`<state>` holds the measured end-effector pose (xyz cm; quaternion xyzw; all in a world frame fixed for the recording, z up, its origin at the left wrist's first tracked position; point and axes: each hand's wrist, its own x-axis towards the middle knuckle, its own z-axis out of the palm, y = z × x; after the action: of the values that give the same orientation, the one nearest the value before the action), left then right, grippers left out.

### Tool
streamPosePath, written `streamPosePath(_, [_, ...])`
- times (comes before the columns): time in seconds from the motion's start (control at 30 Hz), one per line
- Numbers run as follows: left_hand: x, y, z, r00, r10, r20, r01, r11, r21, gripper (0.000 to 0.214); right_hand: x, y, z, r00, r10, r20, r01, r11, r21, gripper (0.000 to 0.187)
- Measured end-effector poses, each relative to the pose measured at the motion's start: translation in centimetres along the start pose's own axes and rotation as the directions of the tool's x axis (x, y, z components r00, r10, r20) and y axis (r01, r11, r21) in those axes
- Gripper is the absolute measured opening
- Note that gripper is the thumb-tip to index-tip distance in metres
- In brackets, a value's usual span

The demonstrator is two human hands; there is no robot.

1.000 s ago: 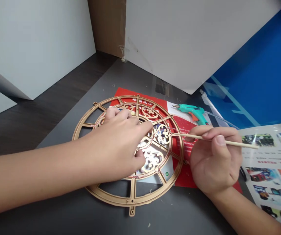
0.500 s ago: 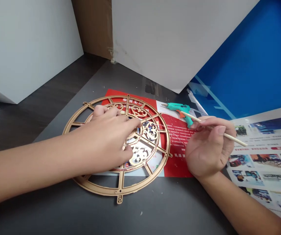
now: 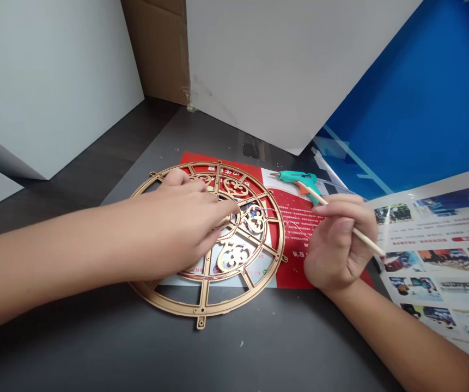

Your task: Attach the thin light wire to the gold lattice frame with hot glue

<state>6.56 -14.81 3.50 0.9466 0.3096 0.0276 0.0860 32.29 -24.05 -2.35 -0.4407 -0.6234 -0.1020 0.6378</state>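
Note:
A gold round frame point(image 3: 203, 294) with spokes, rings and scrollwork lies flat on a printed red and white sheet point(image 3: 295, 272). Over its left half reaches my left hand point(image 3: 189, 223), fingers bent down onto the inner rings by the hub; its fingertips are partly hidden. Thin wire point(image 3: 273, 209) runs along the inner ring and loops off toward the right. To the right of the frame, palm turned up, my right hand point(image 3: 340, 239) pinches a thin pale wooden stick point(image 3: 368, 242) between thumb and fingers. The stick's far end points toward a teal glue gun point(image 3: 295, 177).
Behind the grey table point(image 3: 95, 337) stand white panels point(image 3: 259, 71) and a brown cardboard piece point(image 3: 156, 49). At the right, a picture-covered sheet point(image 3: 434, 239) lies below a blue surface point(image 3: 418, 103). Small pale scraps dot the tabletop.
My right hand has shifted slightly left, and the stick sits lower at its near end. The thumb of my left hand has drawn in under the index finger. The view has shifted a little.

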Motion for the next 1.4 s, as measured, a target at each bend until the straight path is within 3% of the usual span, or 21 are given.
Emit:
streamPosePath(0.27, [0.9,-1.9,-1.3,0.996,0.011,-0.088,-0.006,0.999,0.053,0.033,0.2,0.3,-0.4,0.972,-0.146,0.184,0.152,0.988,-0.018,0.025])
streamPosePath(0.4, [1.1,-2.1,-1.3,0.998,0.061,-0.018,-0.061,0.998,0.011,0.021,0.5,0.3,-0.4,0.938,-0.185,0.294,0.206,0.978,-0.043,0.018])
streamPosePath(0.53, [1.5,-2.0,-1.5,0.986,0.115,0.117,-0.112,0.993,-0.029,0.027,0.5,0.0,-0.3,0.923,-0.201,0.329,0.241,0.967,-0.083,0.015])
streamPosePath(0.73, [1.8,-2.2,-1.3,0.984,-0.006,0.175,-0.001,0.999,0.039,0.024,0.5,-0.2,0.1,0.892,-0.225,0.392,0.277,0.958,-0.08,0.021])
streamPosePath(0.97, [1.4,-1.8,-1.1,0.979,0.003,0.206,-0.01,0.999,0.032,0.031,1.9,-0.8,-0.2,0.834,-0.335,0.438,0.387,0.921,-0.034,0.029])
streamPosePath(1.07, [1.2,-1.6,-1.0,0.981,0.006,0.193,-0.018,0.998,0.058,0.033,3.3,-2.4,-2.0,0.77,-0.213,0.602,0.352,0.928,-0.121,0.031])
streamPosePath(1.17, [1.0,-1.3,-1.0,0.986,0.052,0.161,-0.064,0.996,0.069,0.032,4.3,-4.1,-4.6,0.663,-0.005,0.748,0.365,0.875,-0.317,0.037])
streamPosePath(1.27, [0.6,-0.6,-1.6,0.987,0.049,0.152,-0.064,0.994,0.093,0.027,4.1,-5.1,-6.7,0.532,0.122,0.838,0.479,0.772,-0.417,0.049])
streamPosePath(1.4, [0.6,0.8,-2.6,0.986,-0.063,0.153,0.04,0.988,0.148,0.018,2.6,-4.9,-8.1,0.469,0.194,0.861,0.559,0.69,-0.46,0.028])
